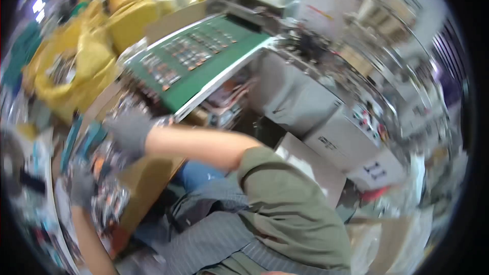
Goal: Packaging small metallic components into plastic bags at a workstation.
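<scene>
My left hand, in a grey glove, is low over a cardboard box full of small, shiny clear-wrapped packets. My right hand, gloved the same way, reaches across my body to the far part of that heap. Motion smears the fingers of both hands, so whether they grip any packets cannot be made out. Between the hands show more packets with orange bits. Teal pieces of unclear kind lie just left of my right hand.
A green conveyor belt carries rows of small packets ahead. Yellow bags stand to its left, one open with contents showing. Grey-white cartons and machinery are on the right. A cluttered white-edged surface runs along my left.
</scene>
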